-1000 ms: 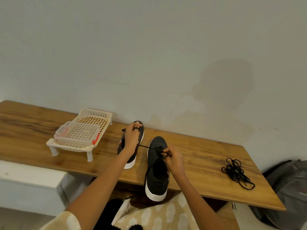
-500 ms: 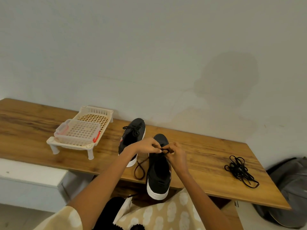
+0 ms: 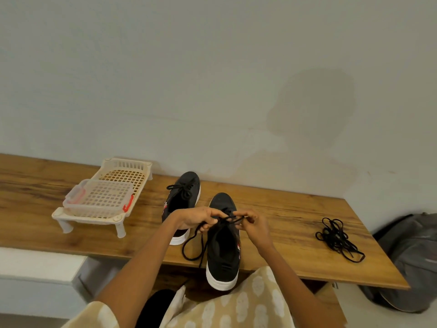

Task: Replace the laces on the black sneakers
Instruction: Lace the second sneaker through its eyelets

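Two black sneakers with white soles stand on the wooden table. The right sneaker overhangs the front edge, heel toward me. Above its tongue my left hand and my right hand each pinch a strand of its black lace, which crosses between my fingers. A slack loop of that lace hangs down to the left of the shoe. The left sneaker stands behind my left hand with a tied bow on top.
A cream plastic basket rack on short legs holds a clear lidded box with red clips at the table's left. A bundle of loose black laces lies at the right. A grey bag sits on the floor beyond the table's right end.
My left hand came back from over the left sneaker to meet my right hand above the right sneaker. The taut lace went slack and now hangs in a loop.
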The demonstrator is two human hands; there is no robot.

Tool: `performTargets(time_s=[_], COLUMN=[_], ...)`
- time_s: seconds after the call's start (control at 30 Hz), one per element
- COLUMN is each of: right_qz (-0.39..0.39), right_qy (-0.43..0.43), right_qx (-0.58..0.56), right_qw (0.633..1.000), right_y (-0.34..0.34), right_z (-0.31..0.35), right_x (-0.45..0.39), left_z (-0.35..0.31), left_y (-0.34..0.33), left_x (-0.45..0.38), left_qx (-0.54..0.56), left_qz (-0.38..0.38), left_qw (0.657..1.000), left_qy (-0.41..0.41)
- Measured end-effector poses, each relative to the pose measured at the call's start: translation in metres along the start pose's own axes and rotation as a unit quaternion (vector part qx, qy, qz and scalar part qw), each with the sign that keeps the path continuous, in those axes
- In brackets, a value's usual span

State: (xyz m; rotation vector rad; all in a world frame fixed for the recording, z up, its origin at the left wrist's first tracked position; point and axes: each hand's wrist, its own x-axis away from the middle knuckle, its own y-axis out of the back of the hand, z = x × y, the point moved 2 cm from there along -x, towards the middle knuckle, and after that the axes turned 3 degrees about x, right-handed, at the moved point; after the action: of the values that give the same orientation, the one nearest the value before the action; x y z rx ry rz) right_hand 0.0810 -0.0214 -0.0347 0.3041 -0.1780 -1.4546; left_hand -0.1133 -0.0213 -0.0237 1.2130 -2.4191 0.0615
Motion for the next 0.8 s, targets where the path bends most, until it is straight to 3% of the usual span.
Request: performTargets(time_s=[0.1, 0.27, 0.4, 0.5, 0.57, 0.67, 0.73, 0.8], right_qz=[-0.001, -0.069, -0.204, -0.275, -0.296, -0.291, -0.236, -0.125], right_qy=[-0.045, -0.082, -0.117, -0.128, -0.144, -0.181, -0.208, -0.231], right_qx=[-0.058, -0.198, -0.345, -0.409, -0.394, -0.306, -0.172, -0.020], right_qw=[0.997, 0.974, 0.909, 0.861, 0.858, 0.888, 0.934, 0.965], right_y=[-0.001, 0.010, 0.020, 0.034, 0.047, 0.063, 0.066, 0.058], right_z=[-0.002, 0.000, 0.006, 0.008, 0.002, -0.023, -0.038, -0.049], right_x=[0.005, 0.004, -0.001, -0.011, -0.021, -0.033, -0.036, -0.034], left_z=[0.000, -0.014, -0.023, -0.021, -0.020, -0.022, -0.024, -0.026], left_y=[0.002, -0.004, -0.006, -0.008, -0.008, -0.007, -0.007, -0.007], left_x=[0.002, -0.005, -0.013, -0.015, -0.015, -0.014, -0.015, -0.017], left_qx=[0.026, -0.047, -0.130, -0.133, -0.127, -0.123, -0.133, -0.144], left_qz=[0.031, -0.005, -0.079, -0.099, -0.099, -0.091, -0.088, -0.092], left_qw=[0.999, 0.999, 0.988, 0.986, 0.986, 0.988, 0.987, 0.985], left_qy=[0.020, 0.021, -0.023, -0.037, -0.038, -0.036, -0.035, -0.033])
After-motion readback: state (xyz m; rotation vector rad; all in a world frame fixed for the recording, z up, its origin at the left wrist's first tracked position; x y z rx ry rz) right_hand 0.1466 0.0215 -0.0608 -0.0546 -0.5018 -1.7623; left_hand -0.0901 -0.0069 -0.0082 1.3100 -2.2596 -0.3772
